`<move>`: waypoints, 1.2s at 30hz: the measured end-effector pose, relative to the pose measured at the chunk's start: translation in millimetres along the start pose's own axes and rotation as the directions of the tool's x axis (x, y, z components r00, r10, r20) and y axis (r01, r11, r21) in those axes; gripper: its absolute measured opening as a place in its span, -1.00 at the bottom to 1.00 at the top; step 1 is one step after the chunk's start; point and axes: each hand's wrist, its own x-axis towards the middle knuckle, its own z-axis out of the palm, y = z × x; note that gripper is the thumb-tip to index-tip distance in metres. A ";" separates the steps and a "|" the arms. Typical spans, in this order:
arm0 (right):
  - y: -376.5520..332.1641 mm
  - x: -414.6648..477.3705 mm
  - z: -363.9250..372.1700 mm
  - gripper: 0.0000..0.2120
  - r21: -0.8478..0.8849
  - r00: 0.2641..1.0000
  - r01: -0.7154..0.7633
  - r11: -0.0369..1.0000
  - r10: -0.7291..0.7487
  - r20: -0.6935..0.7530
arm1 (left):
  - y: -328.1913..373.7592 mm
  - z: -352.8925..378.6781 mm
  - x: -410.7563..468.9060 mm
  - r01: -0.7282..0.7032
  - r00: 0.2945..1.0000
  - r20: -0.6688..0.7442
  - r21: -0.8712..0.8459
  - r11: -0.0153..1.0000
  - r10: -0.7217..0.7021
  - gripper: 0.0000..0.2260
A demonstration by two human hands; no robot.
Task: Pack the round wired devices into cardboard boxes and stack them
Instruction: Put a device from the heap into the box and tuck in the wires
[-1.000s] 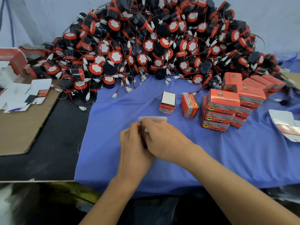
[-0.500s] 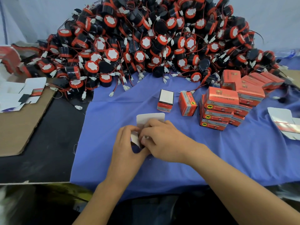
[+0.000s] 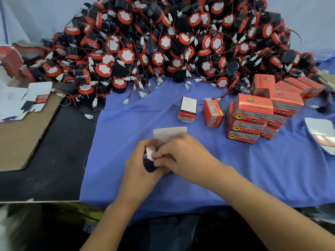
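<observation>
The cardboard box (image 3: 169, 134), white flap raised, is held over the blue cloth (image 3: 244, 178). The left hand (image 3: 139, 165) curls round its side, and the right hand (image 3: 184, 156) pinches a small flap.

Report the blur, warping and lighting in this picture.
Head view: soft, even light, with a small shadow under the left hand and right hand holding the box; bottom-left corner smeared by blur; wide-angle warp stretches things near the edges; pile sharp, stack print partly legible.

device heap (image 3: 172, 42) behind stacked boxes (image 3: 253, 118)
</observation>
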 end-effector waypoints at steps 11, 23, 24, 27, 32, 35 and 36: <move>6.5 5.2 0.5 -0.91 -0.034 0.997 -0.052 0.998 0.050 -0.056 | -4.6 2.0 1.3 -0.006 1.000 0.004 -0.009 1.000 0.006 -0.47; 21.5 -9.7 11.0 -0.81 -0.209 0.976 0.132 0.969 -0.164 -0.144 | -5.0 -0.2 0.6 -0.047 0.999 0.008 -0.069 0.997 0.048 -0.31; 23.1 -10.3 11.9 -0.78 -0.239 0.976 0.145 0.960 -0.178 -0.125 | -5.7 -0.5 0.7 -0.054 0.998 0.007 -0.053 0.997 0.055 -0.35; 22.1 -11.3 15.2 -0.70 -0.390 0.971 0.181 0.903 -0.226 -0.072 | -5.6 -0.4 2.1 -0.078 0.996 0.040 -0.010 0.997 0.079 -0.48; 18.0 -16.7 16.9 -0.87 0.111 0.892 0.197 0.974 -0.132 -0.433 | -5.0 -0.6 2.6 -0.070 0.996 0.060 -0.038 0.997 0.072 -0.52; 22.8 -23.0 22.9 -0.86 0.532 0.664 0.065 0.844 0.362 -0.655 | -6.2 -0.1 1.8 -0.071 0.997 0.042 0.004 0.997 0.071 -0.49; 26.7 -24.6 25.3 -0.83 0.678 0.638 0.048 0.733 0.500 -0.586 | -6.1 0.3 1.4 -0.089 0.995 0.036 0.024 0.996 0.088 -0.50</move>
